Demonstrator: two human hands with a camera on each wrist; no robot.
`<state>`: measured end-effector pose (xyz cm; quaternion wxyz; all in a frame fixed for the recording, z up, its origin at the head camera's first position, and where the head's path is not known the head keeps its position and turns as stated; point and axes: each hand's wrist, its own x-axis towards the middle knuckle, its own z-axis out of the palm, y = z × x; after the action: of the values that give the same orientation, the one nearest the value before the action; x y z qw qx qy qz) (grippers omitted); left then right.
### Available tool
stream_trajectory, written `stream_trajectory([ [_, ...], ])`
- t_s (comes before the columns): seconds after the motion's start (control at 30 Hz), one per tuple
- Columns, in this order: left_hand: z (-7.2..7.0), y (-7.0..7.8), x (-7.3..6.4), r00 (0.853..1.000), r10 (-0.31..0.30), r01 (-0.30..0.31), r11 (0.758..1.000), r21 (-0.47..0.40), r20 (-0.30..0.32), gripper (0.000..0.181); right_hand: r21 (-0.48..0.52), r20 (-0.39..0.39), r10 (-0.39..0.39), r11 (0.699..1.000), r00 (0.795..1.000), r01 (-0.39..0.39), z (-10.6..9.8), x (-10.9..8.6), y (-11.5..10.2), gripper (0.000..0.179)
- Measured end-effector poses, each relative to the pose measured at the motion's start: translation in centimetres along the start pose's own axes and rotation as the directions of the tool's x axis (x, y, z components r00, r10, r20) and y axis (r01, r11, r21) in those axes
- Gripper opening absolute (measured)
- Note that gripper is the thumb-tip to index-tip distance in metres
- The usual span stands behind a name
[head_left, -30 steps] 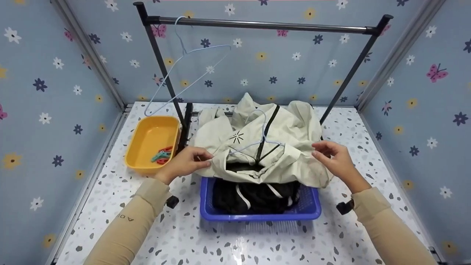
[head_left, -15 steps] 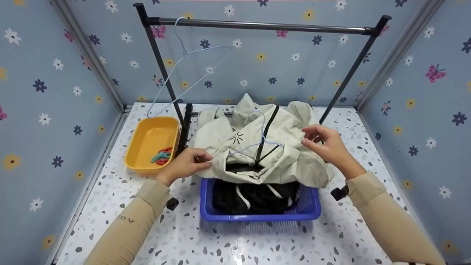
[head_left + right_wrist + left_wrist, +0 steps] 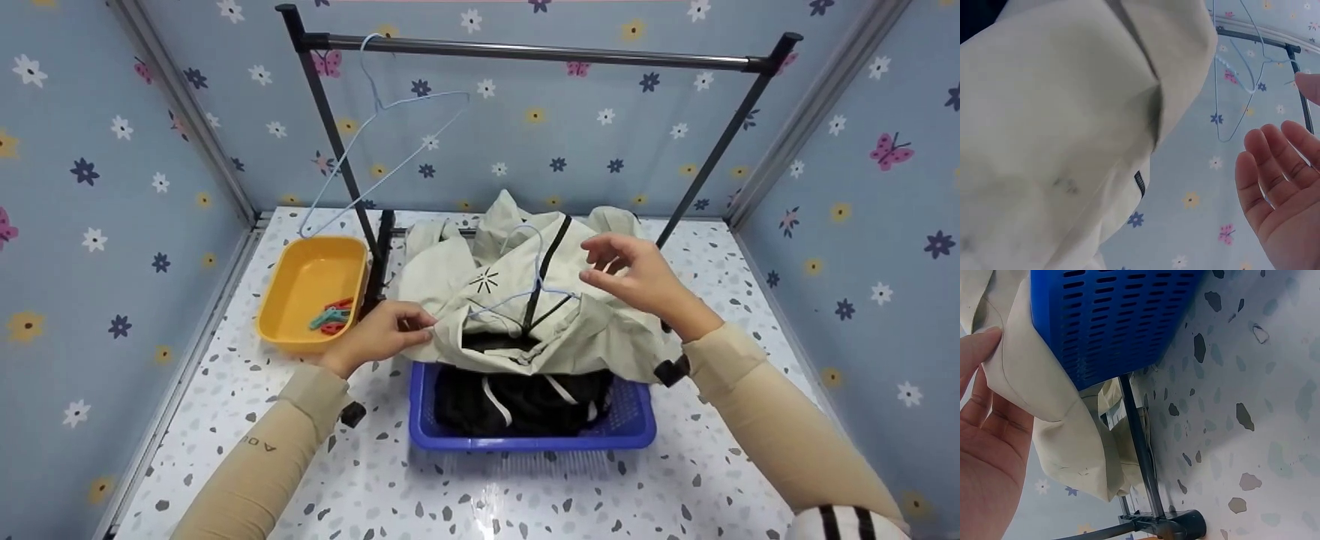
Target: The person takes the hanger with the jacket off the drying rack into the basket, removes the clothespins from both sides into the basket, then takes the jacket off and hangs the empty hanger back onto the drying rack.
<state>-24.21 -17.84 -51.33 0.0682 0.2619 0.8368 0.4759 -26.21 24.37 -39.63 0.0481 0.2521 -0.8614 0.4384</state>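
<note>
A light beige jacket (image 3: 442, 270) with a black front line lies over the back of a blue basket (image 3: 532, 444). Across its neck opening rests a light blue hanger (image 3: 538, 262), hook upward on the cloth, its arm ends partly inside the jacket. My left hand (image 3: 382, 334) pinches the jacket's left edge between thumb and fingers, as the left wrist view confirms. Above the jacket's right side, my right hand (image 3: 637, 277) is held with fingers loosely bent and nothing in them; the right wrist view shows its palm (image 3: 1297, 208) apart from the cloth.
Black clothing (image 3: 525, 409) with white stripes fills the basket. A yellow basin (image 3: 289, 300) at left holds several clothespins (image 3: 331, 316). Behind stands a black rack (image 3: 540, 51), with another blue hanger (image 3: 377, 109) hooked on its bar. Patterned walls enclose the sides and back.
My right hand has moved left and away from me, from the jacket's right edge to above its right front, near the hanger. The left hand and jacket have stayed put.
</note>
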Motion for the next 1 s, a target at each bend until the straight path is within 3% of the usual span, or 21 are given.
stream_trajectory([
  [0.4,0.0,-0.1,0.2,1.000,0.020,-0.020,1.000,-0.006,-0.003,0.010,-0.077,0.110,0.066,0.995,0.992,-0.058,2.5,2.1,-1.2,0.042],
  [0.83,0.0,-0.2,0.1,1.000,0.012,-0.012,1.000,-0.012,0.006,0.011,-0.101,0.203,0.125,0.989,0.971,-0.106,4.9,2.5,-0.6,0.046],
  [1.0,-0.1,-0.4,0.0,1.000,0.025,-0.025,1.000,-0.011,0.004,0.010,-0.128,0.232,0.132,0.986,0.964,-0.105,5.8,2.6,-0.3,0.039],
])
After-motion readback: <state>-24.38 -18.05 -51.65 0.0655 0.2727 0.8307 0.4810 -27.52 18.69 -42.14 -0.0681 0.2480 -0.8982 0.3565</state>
